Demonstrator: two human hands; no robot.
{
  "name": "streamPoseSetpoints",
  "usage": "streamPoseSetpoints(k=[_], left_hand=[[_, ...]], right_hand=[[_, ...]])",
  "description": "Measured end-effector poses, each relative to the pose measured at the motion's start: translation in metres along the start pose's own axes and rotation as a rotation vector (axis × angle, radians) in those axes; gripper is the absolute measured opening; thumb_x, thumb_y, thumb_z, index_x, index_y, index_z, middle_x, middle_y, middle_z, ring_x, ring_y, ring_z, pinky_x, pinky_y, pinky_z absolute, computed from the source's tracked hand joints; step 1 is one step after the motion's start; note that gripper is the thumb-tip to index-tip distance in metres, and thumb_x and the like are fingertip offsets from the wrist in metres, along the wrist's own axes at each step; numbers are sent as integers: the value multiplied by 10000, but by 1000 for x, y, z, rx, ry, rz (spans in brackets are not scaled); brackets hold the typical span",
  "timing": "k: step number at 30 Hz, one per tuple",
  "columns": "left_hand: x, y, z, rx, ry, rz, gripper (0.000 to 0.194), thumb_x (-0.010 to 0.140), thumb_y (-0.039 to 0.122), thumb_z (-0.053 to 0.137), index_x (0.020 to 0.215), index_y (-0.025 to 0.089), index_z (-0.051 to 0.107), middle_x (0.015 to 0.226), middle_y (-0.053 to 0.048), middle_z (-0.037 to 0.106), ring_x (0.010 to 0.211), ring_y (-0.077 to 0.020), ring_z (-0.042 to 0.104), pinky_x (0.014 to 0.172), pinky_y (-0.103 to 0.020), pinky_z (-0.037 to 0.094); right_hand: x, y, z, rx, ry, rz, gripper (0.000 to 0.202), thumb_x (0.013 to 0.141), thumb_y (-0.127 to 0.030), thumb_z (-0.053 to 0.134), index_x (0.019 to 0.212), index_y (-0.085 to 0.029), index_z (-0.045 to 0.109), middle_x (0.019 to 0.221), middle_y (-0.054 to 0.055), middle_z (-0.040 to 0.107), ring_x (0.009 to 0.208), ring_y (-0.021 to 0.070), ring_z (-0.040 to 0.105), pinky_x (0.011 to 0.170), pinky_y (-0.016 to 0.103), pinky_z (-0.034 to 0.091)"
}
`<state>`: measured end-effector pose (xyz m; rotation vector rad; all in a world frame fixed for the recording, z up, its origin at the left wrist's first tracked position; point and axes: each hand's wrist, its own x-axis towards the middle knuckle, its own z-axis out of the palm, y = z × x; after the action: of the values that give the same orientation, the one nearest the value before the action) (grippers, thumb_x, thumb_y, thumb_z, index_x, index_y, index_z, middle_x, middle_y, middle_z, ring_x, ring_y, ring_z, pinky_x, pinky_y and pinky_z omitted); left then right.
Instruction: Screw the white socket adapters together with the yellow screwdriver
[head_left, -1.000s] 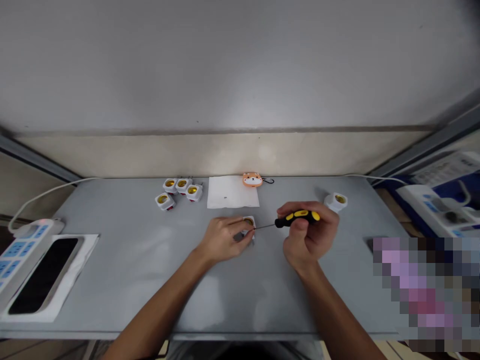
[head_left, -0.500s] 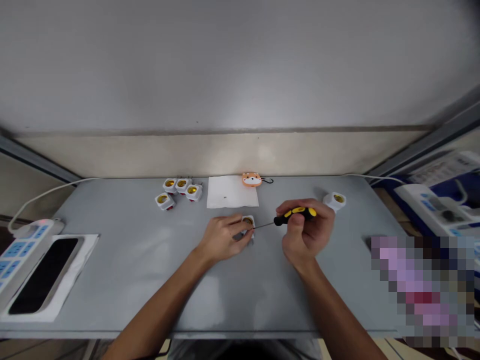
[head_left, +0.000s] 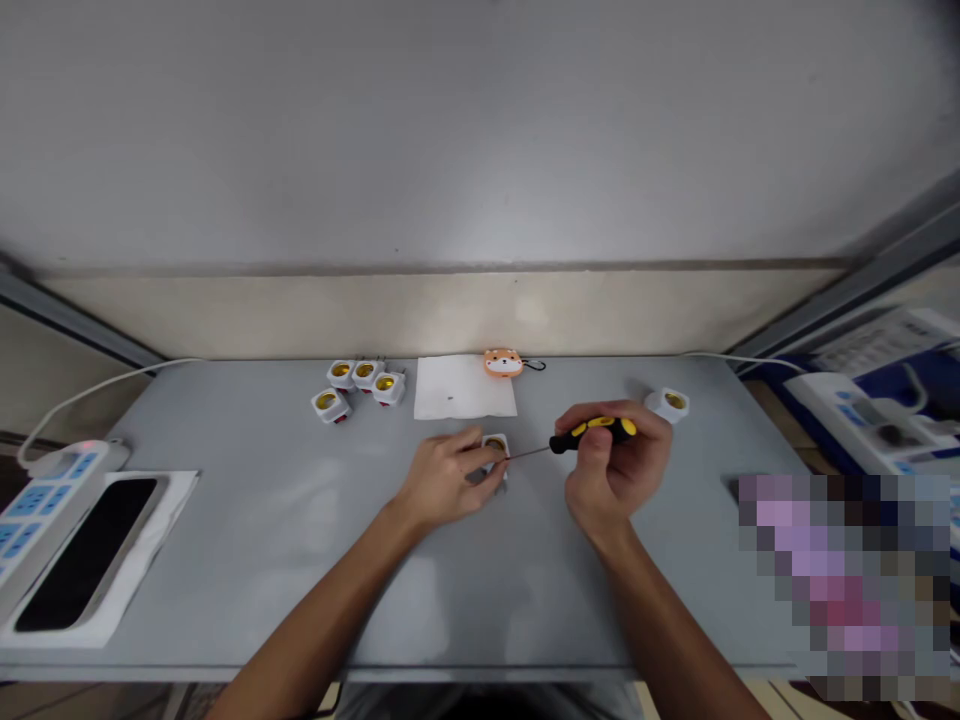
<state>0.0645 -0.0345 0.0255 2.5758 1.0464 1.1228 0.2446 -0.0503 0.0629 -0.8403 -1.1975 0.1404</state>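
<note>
Black-yellow screwdriver clasped in my right hand, tip at white socket gripped in my left hand, mid-table. Beyond: paper, orange case. Four sockets farther left; lone socket near right knuckles.

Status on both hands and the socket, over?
Left hand holding white socket, partly hiding it. Right hand gripping screwdriver, tip at socket. No obstruction visible.

Worktop: passable between phone, near front-left corner, and left forearm. Lane from front edge between forearms, stopped by screwdriver spanning left hand to right hand. Back edge obstructed left of middle by four sockets.
</note>
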Motion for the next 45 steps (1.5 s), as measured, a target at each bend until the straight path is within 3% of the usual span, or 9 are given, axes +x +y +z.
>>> streamPoseSetpoints(k=[8,15,18,23,26,31,35,40,45], left_hand=[[2,2,-3,1,31,50,189,970,255,643,854,223,788,679,23,594,512,-78,506,505,-221,411],[2,3,-1,-57,108,-42,177,967,253,676,855,202,802,686,19,554,569,-86,531,538,-217,425],[3,2,2,-180,169,-135,145,966,262,706,905,200,822,699,21,531,608,-90,535,562,-210,451],[2,-1,5,-213,260,-162,119,965,288,733,932,220,825,715,29,498,617,-87,509,566,-206,456],[1,-4,3,-185,143,-180,158,975,349,725,1046,236,809,788,18,565,683,-98,584,643,-220,508],[-1,-14,-3,-42,-113,-227,600,862,564,808,1375,288,666,1023,-16,646,826,-165,687,763,-295,581],[-2,-24,-3,-105,-286,-212,662,879,569,788,1449,299,585,1199,-54,653,915,-210,717,829,-360,608],[-1,-29,-1,-247,-322,-137,524,945,466,748,1407,272,594,1346,-72,686,1174,-263,704,1009,-411,586],[-4,-33,2,-262,-298,-114,495,960,447,733,1407,279,602,1402,-65,690,1252,-267,688,1066,-423,572]], right_hand=[[-1,-2,-1,18,-39,-2,127,1028,-344,606,1101,-246,573,807,-8,678,624,136,654,531,267,517],[11,-12,10,193,-307,113,129,1040,-336,576,1114,-255,642,920,42,707,821,194,691,724,375,563],[22,-19,26,252,-193,168,44,997,-274,650,1004,-245,619,874,12,680,776,165,690,730,355,566],[31,-22,44,398,-77,351,171,993,-331,670,978,-267,512,749,-53,593,628,121,627,631,308,535],[28,-20,43,418,-82,406,187,985,-349,682,990,-274,511,730,-65,541,539,93,533,522,268,455],[17,-12,34,359,-53,398,184,984,-358,684,1001,-281,517,755,-53,537,564,102,527,519,274,442],[8,-6,33,322,-73,395,166,982,-333,690,1007,-271,538,814,-35,558,594,103,529,548,288,448],[0,-4,35,267,-148,361,144,980,-279,684,1011,-258,545,835,-25,583,641,114,556,585,293,464],[-4,-1,36,248,-196,372,139,980,-265,675,1011,-251,541,841,-25,580,635,109,557,567,282,458]])
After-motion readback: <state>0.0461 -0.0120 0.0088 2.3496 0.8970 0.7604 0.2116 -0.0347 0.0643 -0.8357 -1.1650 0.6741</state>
